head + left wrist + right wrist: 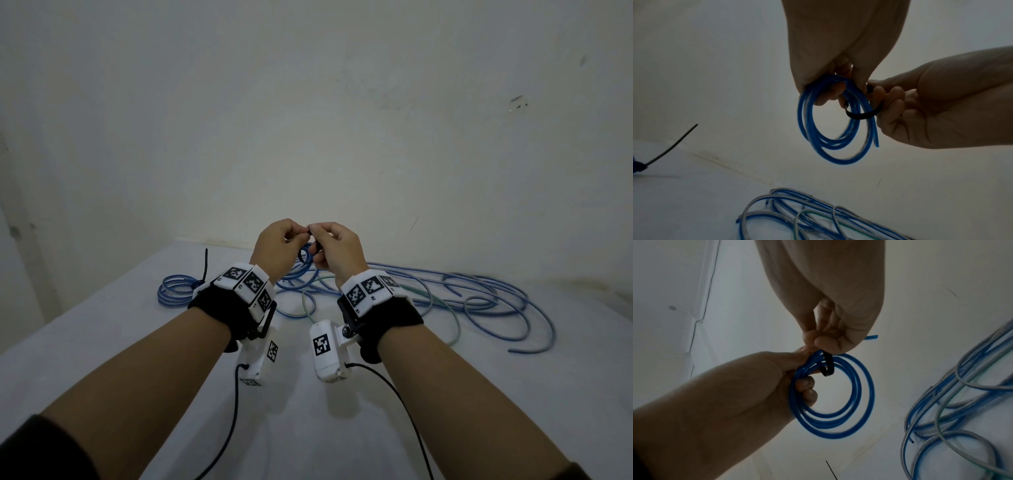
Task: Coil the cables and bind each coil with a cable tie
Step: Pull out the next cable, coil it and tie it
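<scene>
Both hands are raised above the white table (102, 349), close together. My left hand (279, 245) grips a small blue cable coil (813, 129) with its fingers through the loops (830, 421). A black cable tie (861, 116) is looped round the coil's strands (828, 368). My right hand (337, 250) pinches the tie where its ends meet (310, 233). A bound blue coil (174, 291) with a black tie tail (205, 263) sticking up lies on the table at the left.
A tangle of loose blue, grey and green cables (462, 298) sprawls over the table behind and to the right of my hands (818, 216). The pale wall (342, 120) stands right behind the table. Black wrist-camera leads (404, 404) hang from my forearms.
</scene>
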Demonstrator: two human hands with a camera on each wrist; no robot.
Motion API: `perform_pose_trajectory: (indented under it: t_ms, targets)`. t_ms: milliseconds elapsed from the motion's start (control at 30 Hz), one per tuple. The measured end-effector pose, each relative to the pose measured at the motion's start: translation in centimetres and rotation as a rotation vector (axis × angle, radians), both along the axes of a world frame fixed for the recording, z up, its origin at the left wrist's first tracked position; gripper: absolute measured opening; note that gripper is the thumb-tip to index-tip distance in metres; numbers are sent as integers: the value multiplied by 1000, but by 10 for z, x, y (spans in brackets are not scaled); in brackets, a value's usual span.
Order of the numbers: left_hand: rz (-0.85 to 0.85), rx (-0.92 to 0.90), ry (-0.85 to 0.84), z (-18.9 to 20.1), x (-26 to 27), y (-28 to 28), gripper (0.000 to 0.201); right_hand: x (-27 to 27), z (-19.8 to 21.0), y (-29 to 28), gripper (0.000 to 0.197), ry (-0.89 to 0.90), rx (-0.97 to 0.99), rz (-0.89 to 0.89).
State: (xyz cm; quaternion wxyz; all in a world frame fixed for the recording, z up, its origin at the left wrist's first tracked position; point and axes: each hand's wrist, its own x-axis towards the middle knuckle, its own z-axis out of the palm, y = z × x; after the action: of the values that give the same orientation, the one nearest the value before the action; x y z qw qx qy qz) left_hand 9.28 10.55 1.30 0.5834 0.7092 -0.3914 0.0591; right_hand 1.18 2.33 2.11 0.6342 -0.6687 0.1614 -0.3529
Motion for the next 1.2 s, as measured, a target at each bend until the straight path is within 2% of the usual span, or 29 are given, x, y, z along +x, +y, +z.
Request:
perform_pose_trajectory:
  t_ms: [300,467,633,733,900,1033,1200]
  targets:
    - [-2,95,73,-4,-6,3,6,3,-3,-1,13,59,39,-56]
    - [2,136,67,-3,-8,6,6,5,-4,0,15,109,-38,-71]
    - [4,176,13,2,-10,9,20,3,-1,0,19,124,-42,-33]
    - [-7,184,7,3,-10,9,17,4,0,0,20,115,-34,-43]
    - [-8,139,50,0,-9,7,12,5,3,2,22,105,4,-51]
    - [-11,104,51,-1,-10,9,15,5,5,5,16,104,0,-41]
    - [-38,73,-8,-3,-9,10,18,5,7,6,17,106,-24,-47]
